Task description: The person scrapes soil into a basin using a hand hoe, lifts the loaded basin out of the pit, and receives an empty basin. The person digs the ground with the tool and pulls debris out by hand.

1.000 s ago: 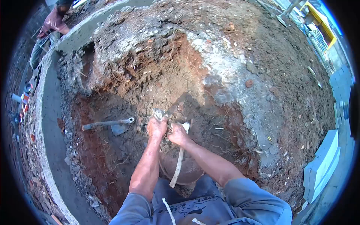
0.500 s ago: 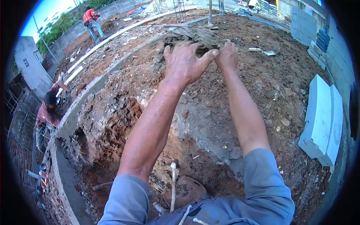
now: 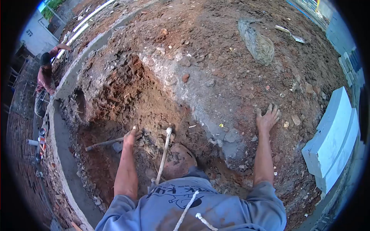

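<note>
Down in the dug hollow, my left hand (image 3: 132, 137) is closed at the right end of a wooden handle (image 3: 103, 143), thumb up and fingers curled. What the handle belongs to is hard to make out; a small grey patch lies beside it. On the dirt slope to the right, my right hand (image 3: 267, 119) rests with fingers spread, holding nothing. Between my arms a pale stick or cord (image 3: 164, 152) with a white tip stands out over a round reddish disc (image 3: 178, 159) lying in the hollow, partly hidden by my shirt.
A crumpled plastic sheet (image 3: 257, 44) and a trowel (image 3: 291, 34) lie up the slope. White blocks (image 3: 327, 134) stand at right. A concrete edge (image 3: 63, 169) curves along the left, where another person (image 3: 46, 77) works beyond it. A white pipe (image 3: 92, 15) runs behind.
Both hands have left the crumpled sheet at the top of the mound and come down apart, left into the hollow, right onto the slope. The view has tilted downward.
</note>
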Available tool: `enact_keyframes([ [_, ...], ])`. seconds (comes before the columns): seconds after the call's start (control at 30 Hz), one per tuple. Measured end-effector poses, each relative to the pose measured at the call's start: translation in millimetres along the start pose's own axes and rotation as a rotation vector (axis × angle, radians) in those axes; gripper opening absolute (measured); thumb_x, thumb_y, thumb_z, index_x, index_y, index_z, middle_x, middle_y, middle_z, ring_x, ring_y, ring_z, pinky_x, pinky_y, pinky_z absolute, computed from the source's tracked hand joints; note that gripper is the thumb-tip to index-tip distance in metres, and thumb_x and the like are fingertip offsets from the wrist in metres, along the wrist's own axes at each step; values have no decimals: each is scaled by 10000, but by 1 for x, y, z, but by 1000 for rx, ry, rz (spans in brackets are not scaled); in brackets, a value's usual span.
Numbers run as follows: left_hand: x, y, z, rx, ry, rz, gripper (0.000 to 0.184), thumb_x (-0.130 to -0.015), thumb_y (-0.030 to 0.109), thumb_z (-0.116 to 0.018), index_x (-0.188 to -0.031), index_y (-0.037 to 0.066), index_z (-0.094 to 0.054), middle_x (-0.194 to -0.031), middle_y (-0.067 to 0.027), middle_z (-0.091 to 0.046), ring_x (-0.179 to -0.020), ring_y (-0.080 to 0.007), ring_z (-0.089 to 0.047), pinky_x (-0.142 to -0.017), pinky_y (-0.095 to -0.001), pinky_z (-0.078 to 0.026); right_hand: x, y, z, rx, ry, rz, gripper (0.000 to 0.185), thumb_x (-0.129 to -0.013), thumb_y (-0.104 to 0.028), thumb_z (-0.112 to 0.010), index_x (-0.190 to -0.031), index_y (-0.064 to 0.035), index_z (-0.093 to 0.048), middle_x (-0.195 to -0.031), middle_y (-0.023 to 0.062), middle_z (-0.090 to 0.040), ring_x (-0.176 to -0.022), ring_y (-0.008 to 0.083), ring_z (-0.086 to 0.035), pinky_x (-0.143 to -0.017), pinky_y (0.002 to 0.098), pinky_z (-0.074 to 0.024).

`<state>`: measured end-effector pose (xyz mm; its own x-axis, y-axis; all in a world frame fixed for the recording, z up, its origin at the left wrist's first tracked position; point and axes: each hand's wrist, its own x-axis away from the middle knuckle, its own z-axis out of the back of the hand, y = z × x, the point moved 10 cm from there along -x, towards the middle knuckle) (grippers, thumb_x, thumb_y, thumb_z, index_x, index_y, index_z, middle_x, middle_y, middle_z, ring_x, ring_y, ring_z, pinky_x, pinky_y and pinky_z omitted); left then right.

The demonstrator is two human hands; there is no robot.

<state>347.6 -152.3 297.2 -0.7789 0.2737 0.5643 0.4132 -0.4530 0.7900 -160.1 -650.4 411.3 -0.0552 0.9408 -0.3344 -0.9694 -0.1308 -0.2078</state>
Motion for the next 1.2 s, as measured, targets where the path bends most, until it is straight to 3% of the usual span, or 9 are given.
enact_keyframes([
  [0.1, 42, -18, 27, 310, 28, 82, 554, -931, 488, -447, -1266, 54, -526, -1273, -113, -564, -1171, -250, -527, -907, -385, -437, -4, -23, -18, -54, -3, 17, 691, -792, -429, -662, -1307, -10, -470, -1412, 215, -358, -1336, 398, -273, -1091, 523, -236],
  [0.23, 75, -34, 76, 641, 62, -51, 726, -900, 589, -450, -1346, 16, -424, -1305, -149, -531, -1194, -265, -505, -1003, -400, -379, 19, -106, -43, -174, 4, 257, 664, -808, -375, -670, -1294, 28, -466, -1350, 266, -408, -1283, 405, -352, -1085, 484, -272],
  [0.4, 133, -99, 143, 869, 280, -35, 744, -889, 596, -466, -1360, 24, -397, -1333, -138, -500, -1236, -271, -461, -1041, -421, -335, 82, -228, -72, -765, -459, 366, 705, -866, -387, -607, -1331, 90, -378, -1352, 270, -410, -1249, 373, -418, -1058, 417, -329],
  [0.43, 147, -122, 154, 886, 330, -8, 739, -889, 595, -466, -1358, 28, -400, -1340, -133, -492, -1237, -271, -459, -1040, -426, -335, 96, -246, -87, -974, -633, 340, 695, -890, -378, -581, -1354, 83, -347, -1349, 261, -414, -1227, 369, -448, -1033, 425, -365],
  [0.5, 166, -171, 170, 911, 428, 60, 731, -889, 589, -471, -1360, 35, -399, -1359, -122, -474, -1241, -268, -453, -1042, -432, -330, 150, -275, -85, -1591, -1204, -289, 660, -923, -364, -541, -1386, 42, -304, -1316, 243, -452, -1160, 352, -514, -951, 432, -444],
  [0.6, 199, -252, 187, 905, 612, 213, 658, -891, 551, -495, -1315, 49, -461, -1319, -96, -518, -1176, -252, -507, -998, -422, -372, 175, -304, -83, -1767, -1385, -374, 694, -899, -338, -589, -1407, -27, -233, -1243, 233, -515, -1080, 348, -568, -824, 428, -498],
  [0.8, 242, -327, 198, 744, 759, 403, 462, -905, 442, -535, -1168, 65, -578, -1086, -82, -657, -935, -233, -628, -834, -395, -463, 196, -270, -117, -1193, -1329, -191, 562, -918, -371, -549, -1313, -3, -392, -1196, 192, -558, -1000, 310, -604, -783, 371, -505],
  [1.03, 204, -280, 195, 546, 660, 324, 446, -910, 404, -540, -1155, 32, -573, -1112, -124, -645, -923, -249, -628, -834, -405, -459, 200, -233, -125, -1446, -1409, -425, 524, -933, -397, -499, -1264, 2, -425, -1166, 187, -569, -1001, 313, -595, -802, 379, -503],
  [1.2, 157, -220, 171, 382, 517, 223, 446, -896, 409, -565, -1133, 33, -585, -1045, -103, -657, -916, -215, -624, -831, -367, -459, 163, -216, -102, -1457, -1199, -292, 536, -927, -389, -516, -1285, -3, -413, -1168, 177, -574, -1002, 299, -598, -811, 380, -508],
])
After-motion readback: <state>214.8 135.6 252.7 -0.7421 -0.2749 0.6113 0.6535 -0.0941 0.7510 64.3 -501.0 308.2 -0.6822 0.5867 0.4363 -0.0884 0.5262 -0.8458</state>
